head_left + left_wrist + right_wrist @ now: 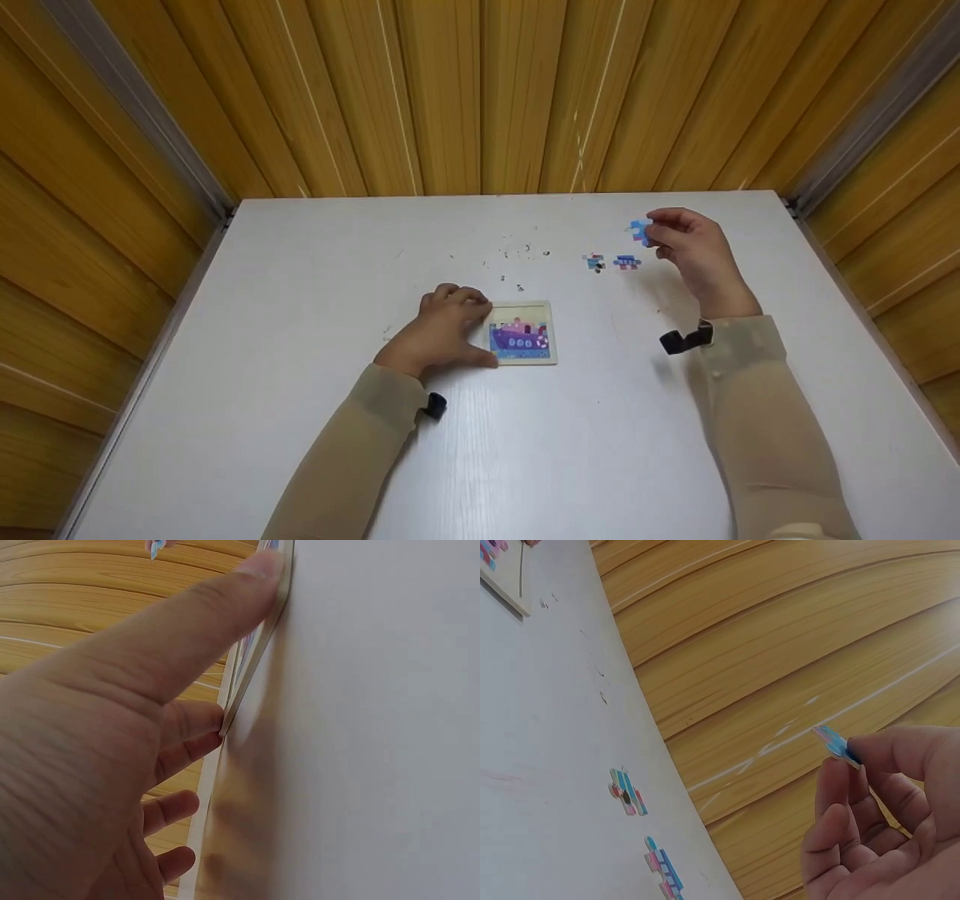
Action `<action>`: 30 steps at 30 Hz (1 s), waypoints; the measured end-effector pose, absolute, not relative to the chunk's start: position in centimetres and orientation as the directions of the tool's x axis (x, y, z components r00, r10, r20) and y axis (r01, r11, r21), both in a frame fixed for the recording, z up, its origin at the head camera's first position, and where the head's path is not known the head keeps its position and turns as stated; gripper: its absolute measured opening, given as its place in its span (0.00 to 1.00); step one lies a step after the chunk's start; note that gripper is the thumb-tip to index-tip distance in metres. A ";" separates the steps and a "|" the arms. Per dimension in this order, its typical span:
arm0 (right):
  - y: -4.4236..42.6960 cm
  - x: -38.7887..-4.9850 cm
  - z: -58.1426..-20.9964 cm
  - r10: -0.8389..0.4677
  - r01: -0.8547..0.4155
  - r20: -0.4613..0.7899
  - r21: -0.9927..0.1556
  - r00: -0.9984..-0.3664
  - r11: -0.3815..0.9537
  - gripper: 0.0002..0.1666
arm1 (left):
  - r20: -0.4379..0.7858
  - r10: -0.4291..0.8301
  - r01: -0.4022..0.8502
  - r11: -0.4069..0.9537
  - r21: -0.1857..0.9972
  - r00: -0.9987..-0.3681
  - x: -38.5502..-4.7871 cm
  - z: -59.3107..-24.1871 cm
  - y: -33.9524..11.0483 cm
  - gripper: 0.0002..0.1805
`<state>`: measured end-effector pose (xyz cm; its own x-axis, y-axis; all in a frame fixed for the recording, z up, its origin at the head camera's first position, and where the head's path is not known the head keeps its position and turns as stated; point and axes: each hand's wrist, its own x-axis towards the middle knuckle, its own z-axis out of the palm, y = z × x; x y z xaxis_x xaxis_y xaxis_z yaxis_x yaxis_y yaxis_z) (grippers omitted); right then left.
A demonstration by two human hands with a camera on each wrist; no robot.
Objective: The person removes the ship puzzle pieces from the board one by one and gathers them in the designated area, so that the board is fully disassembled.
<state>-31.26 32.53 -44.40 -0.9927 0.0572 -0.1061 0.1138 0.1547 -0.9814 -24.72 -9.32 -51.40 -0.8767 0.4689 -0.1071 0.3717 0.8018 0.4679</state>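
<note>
My left hand holds the left side of a wooden jigsaw puzzle tray, thumb at its near corner and a fingertip at its far corner. Inside the tray a purple and pink ship picture fills the lower part; a pale strip shows along the top. In the left wrist view the thumb lies against the tray's edge. My right hand, raised at the right, pinches a blue jigsaw piece between thumb and fingers. Two loose jigsaw pieces, one striped and one blue-purple, lie below it on the table.
The white table ends at a wood-look panel wall behind, with similar walls on both sides. Small dark marks dot the tabletop beyond the tray. A black strap sits at the right wrist.
</note>
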 end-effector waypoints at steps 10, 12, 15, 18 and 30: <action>34.1 -31.8 -45.2 0.104 0.114 -0.111 -0.993 -0.988 0.018 0.19 | -0.087 0.498 0.404 0.782 0.474 -0.863 -24.7 -51.2 -9.4 0.55; 34.4 -32.0 -45.2 0.118 0.137 -0.130 -0.989 -0.985 0.058 0.20 | -0.089 0.496 0.402 0.785 0.471 -0.864 -24.7 -51.2 -9.4 0.56; 34.8 -32.2 -45.3 0.141 0.181 -0.164 -0.976 -0.976 0.118 0.20 | -0.092 0.490 0.396 0.788 0.471 -0.867 -24.8 -51.2 -9.4 0.56; 35.2 -32.4 -45.5 0.161 0.222 -0.197 -0.963 -0.967 0.155 0.21 | -0.095 0.483 0.389 0.792 0.470 -0.870 -24.8 -51.3 -9.4 0.56; 36.1 -32.6 -46.3 0.194 0.274 -0.235 -0.938 -0.952 0.211 0.25 | -0.097 0.470 0.367 0.786 0.497 -0.877 -24.7 -51.3 -9.4 0.55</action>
<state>-32.64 36.14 -46.26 -0.9524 0.1941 -0.2350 0.2744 0.2110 -0.9382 -24.68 -9.38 -51.31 -0.8772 0.4704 -0.0966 0.3670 0.7863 0.4970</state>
